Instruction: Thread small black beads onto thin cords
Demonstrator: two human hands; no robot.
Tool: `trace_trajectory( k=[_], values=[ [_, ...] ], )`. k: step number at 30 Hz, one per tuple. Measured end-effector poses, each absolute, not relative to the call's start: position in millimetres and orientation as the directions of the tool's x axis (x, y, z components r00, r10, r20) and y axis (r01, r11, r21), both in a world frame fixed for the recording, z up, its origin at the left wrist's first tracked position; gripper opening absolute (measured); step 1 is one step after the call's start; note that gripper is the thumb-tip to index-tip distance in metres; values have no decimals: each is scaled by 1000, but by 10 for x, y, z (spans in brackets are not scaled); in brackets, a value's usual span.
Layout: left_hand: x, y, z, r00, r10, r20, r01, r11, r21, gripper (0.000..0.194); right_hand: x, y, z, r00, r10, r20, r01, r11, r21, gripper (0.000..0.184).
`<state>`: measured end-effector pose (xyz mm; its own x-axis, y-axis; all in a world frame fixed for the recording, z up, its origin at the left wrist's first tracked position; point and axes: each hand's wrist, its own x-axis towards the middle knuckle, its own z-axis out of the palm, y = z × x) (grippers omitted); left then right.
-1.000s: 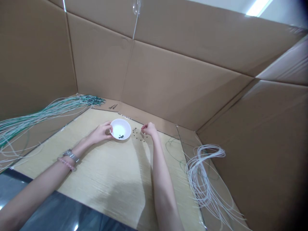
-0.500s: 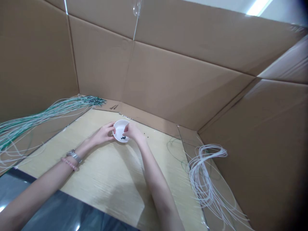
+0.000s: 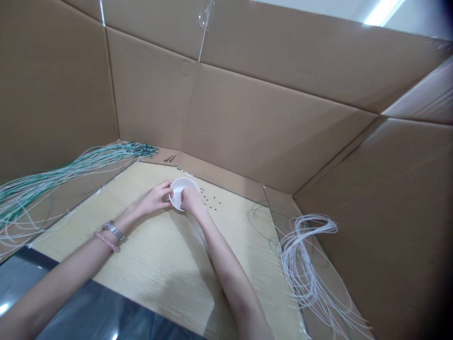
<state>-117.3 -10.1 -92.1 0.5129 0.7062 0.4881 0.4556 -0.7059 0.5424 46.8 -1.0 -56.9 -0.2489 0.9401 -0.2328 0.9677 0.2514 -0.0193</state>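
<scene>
A white bowl (image 3: 177, 186) sits near the far edge of the pale board. Gripping its left side is my left hand (image 3: 157, 197), thumb over the rim and fingers around the outside. My right hand (image 3: 191, 199) reaches into the bowl from the right with its fingers curled together. Whatever those fingers hold is hidden, and the hand covers much of the bowl's inside. Several tiny dark pieces (image 3: 214, 198) lie scattered on the board just right of the bowl.
A bundle of green and white wires (image 3: 78, 165) lies along the left side. Coiled white wires (image 3: 300, 259) rest at the right edge. Small metal pins or tools (image 3: 170, 158) lie beyond the board. Cardboard walls (image 3: 269, 123) enclose the back and sides.
My right hand has shifted within the bowl and now covers the dark pieces seen there before. More tiny pieces on the board show beside it. My left hand keeps its grip.
</scene>
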Motion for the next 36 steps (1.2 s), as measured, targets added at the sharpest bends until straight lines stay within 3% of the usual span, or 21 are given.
trace_trajectory(
  k=[13, 25, 31, 36],
  values=[
    [-1190, -84, -934, 501, 720, 481, 468, -692, 549, 13, 489, 42, -606, -331, 932, -146, 943, 331, -25, 31],
    [-1191, -89, -922, 501, 729, 467, 491, -683, 540, 14, 659, 149, -654, -392, 913, -113, 909, 365, -203, 31],
    [-1208, -74, -940, 498, 732, 464, 492, -679, 545, 14, 957, 254, -407, -364, 929, -61, 895, 331, -300, 30],
    [-1245, -48, -955, 480, 743, 467, 506, -669, 544, 12, 1440, 335, -304, -225, 972, -67, 931, 194, -310, 30]
  ],
)
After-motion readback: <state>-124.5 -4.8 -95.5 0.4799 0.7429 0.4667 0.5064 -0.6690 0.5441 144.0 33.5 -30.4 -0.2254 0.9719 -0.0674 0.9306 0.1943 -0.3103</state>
